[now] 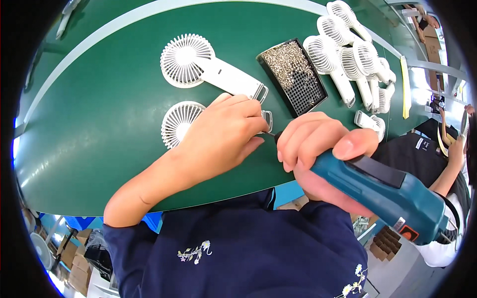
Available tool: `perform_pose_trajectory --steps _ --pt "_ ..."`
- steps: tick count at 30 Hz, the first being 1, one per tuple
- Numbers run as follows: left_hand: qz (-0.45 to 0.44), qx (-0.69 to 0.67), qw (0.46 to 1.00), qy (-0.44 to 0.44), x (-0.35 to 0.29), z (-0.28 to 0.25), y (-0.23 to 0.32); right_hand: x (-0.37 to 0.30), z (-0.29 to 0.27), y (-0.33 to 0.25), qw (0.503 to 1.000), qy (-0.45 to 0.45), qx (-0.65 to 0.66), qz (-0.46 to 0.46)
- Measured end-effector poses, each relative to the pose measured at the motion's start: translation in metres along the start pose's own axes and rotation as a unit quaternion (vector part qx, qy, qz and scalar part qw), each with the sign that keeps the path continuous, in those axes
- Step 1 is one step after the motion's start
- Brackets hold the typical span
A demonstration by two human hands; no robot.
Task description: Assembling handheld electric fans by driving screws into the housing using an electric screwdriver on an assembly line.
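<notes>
White fan (178, 122) lies partly hidden beneath the left grip (218, 130).

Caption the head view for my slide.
Right hand points a teal power screwdriver toward a white handheld fan held by the left hand.

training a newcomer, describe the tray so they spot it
On the green table, look just beyond the right hand, left of the clustered white fans. There lies a rectangular tray with a grid of holes. Unlike the fans, it is black and holds small metal pieces.

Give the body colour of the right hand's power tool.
The power tool has a teal body, seen best in the head view.
</notes>
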State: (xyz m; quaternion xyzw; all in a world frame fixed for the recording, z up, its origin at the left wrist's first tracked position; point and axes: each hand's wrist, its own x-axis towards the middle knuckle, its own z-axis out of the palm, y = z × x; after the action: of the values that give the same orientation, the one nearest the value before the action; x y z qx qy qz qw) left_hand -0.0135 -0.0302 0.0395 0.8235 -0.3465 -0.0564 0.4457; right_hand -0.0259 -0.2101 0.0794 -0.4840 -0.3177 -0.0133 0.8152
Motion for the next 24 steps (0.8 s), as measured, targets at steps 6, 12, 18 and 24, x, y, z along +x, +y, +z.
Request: perform_pose_trajectory --steps 6,12,18,24 --pt "-0.001 -0.006 1.000 0.007 0.000 0.003 -0.001 -0.001 -0.004 0.002 1.000 0.000 0.008 0.001" --pt "-0.003 0.019 0.999 -0.029 0.001 0.001 0.001 -0.008 -0.010 0.013 0.999 0.018 0.034 -0.002" --pt "0.000 0.034 0.999 -0.012 0.000 0.008 0.002 -0.011 -0.015 0.014 0.998 -0.050 -0.040 -0.018" --pt "0.003 0.057 0.998 -0.036 -0.004 -0.010 0.006 -0.001 -0.015 0.006 0.996 -0.044 -0.017 -0.074"
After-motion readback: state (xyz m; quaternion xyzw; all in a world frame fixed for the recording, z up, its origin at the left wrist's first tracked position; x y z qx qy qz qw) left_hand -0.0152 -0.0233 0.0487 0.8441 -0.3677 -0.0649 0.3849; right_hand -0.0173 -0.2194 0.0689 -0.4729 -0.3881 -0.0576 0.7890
